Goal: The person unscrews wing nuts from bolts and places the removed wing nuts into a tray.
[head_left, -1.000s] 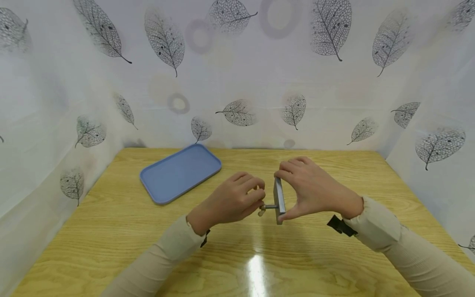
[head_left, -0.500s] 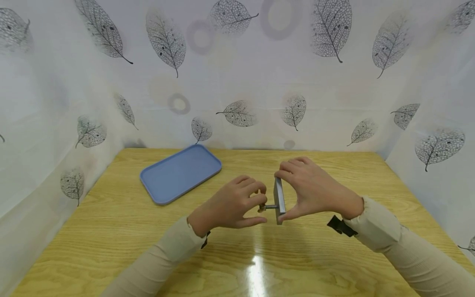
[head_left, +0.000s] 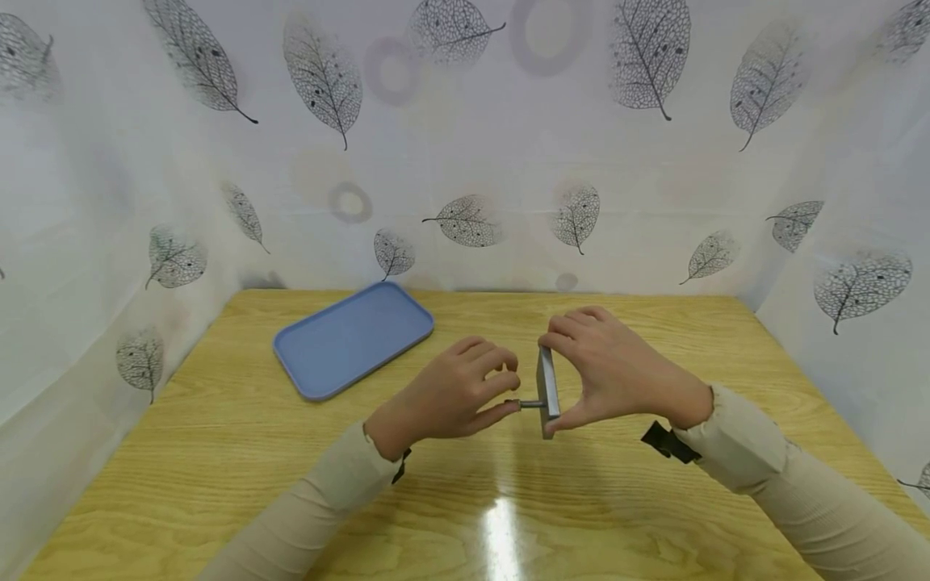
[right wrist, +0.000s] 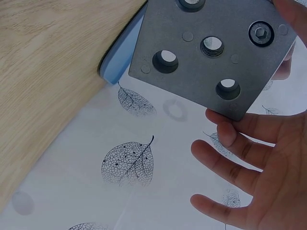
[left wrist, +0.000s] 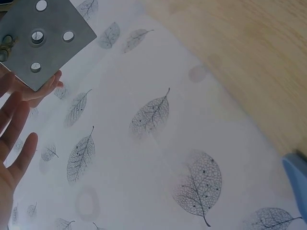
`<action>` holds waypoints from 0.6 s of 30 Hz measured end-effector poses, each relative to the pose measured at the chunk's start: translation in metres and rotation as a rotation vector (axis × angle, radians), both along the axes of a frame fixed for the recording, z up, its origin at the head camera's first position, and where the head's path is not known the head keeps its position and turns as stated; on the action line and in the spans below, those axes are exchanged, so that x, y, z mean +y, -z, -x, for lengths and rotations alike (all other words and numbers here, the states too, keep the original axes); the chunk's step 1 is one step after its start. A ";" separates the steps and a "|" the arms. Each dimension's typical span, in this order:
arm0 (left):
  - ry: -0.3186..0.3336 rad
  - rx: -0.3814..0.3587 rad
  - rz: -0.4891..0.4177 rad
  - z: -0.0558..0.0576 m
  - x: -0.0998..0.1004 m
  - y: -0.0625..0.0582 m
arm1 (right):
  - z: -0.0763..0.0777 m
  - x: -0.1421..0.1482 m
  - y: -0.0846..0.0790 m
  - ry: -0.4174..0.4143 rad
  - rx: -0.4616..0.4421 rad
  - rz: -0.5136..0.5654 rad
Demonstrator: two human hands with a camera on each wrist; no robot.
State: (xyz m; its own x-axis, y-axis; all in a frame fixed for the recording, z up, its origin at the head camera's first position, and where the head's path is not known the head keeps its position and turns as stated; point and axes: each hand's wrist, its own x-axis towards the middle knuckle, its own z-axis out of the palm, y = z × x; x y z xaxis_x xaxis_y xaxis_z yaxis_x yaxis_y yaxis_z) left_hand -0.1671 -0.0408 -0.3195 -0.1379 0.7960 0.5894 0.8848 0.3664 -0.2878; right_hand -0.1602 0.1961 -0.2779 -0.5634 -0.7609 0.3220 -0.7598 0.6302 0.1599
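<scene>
My right hand (head_left: 617,367) holds a square grey metal plate (head_left: 548,383) on edge above the table, fingers at its upper edge and thumb at its lower. The plate has several round holes. A hex socket bolt (right wrist: 261,33) sits in one corner hole, and its shank (head_left: 532,404) points left out of the plate. On the shank is a brass-coloured wing nut (left wrist: 5,48), seen at the edge of the left wrist view. My left hand (head_left: 446,394), fingers curled, works at this nut; the thumb overlaps it in the head view and hides it.
A blue rectangular tray (head_left: 352,339) lies at the back left of the wooden table (head_left: 240,484). White curtains (head_left: 508,145) with a leaf print stand behind and on both sides.
My left thumb dropped away from the wing nut, then came back up over it, so the nut no longer shows in the head view. The right hand and plate stay in place.
</scene>
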 end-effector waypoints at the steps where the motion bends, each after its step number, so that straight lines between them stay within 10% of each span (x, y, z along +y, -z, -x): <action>1: -0.003 0.006 -0.005 0.000 0.000 0.000 | 0.000 0.000 0.000 -0.001 0.000 0.000; 18: 0.005 0.006 -0.012 0.001 0.001 0.005 | 0.000 0.001 0.000 0.004 -0.005 -0.005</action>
State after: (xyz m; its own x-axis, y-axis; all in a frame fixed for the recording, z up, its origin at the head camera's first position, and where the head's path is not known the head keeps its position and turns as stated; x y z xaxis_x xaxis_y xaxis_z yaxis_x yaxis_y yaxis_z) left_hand -0.1676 -0.0394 -0.3240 -0.1300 0.7894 0.5999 0.8851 0.3651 -0.2887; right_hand -0.1603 0.1972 -0.2781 -0.5683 -0.7601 0.3151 -0.7578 0.6327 0.1596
